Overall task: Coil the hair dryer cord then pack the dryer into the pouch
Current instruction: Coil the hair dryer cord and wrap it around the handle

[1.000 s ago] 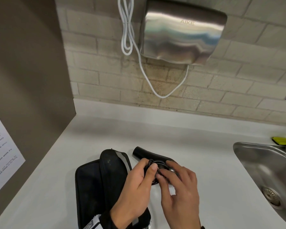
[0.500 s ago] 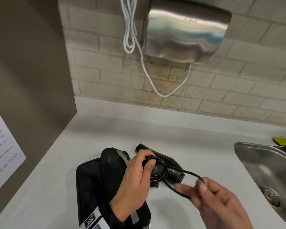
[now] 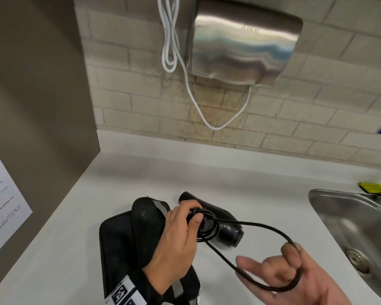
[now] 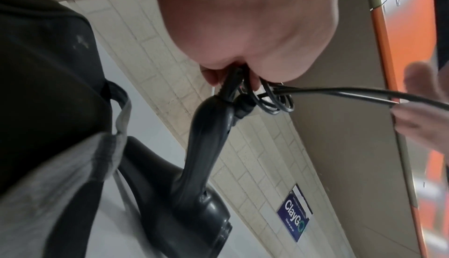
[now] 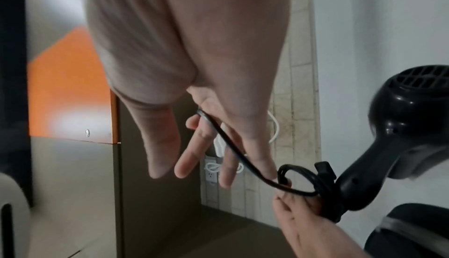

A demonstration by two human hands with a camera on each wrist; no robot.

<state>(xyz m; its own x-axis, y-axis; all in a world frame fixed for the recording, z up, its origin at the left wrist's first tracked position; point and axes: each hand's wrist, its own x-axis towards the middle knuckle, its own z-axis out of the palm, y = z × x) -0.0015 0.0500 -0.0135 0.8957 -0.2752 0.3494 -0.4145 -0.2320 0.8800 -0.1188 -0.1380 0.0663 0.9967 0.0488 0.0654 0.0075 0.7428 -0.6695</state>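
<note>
Currently the left hand (image 3: 176, 236) grips the handle of the black hair dryer (image 3: 223, 227), with small coils of the black cord (image 3: 271, 230) bunched under its thumb; grip clamped on handle and coils together. Dryer is held just above the white worktop (image 3: 119, 186), barrel pointing toward the sink (image 3: 352, 219), rear grille visible in the right wrist view.

From the coils one wide loop of cord runs out to the right hand (image 3: 295, 280). Loop passes across the palm and round the curled outer fingers; index finger and thumb stretched out. Right grip: partly closed, hooked on the cord. Hand is blurred in the head view.

Black pouch (image 3: 128, 243) lies flat on the worktop under the left forearm, touching the dryer's left side; grey strip along its flap. Whether its mouth is open: cannot tell.

Background: steel hand dryer (image 3: 244, 45) on the brick wall, white cable (image 3: 185, 82) looped beside it and hanging below. Yellow item (image 3: 372, 187) at the sink's far edge. Printed sheet (image 3: 2, 201) on the left panel.
</note>
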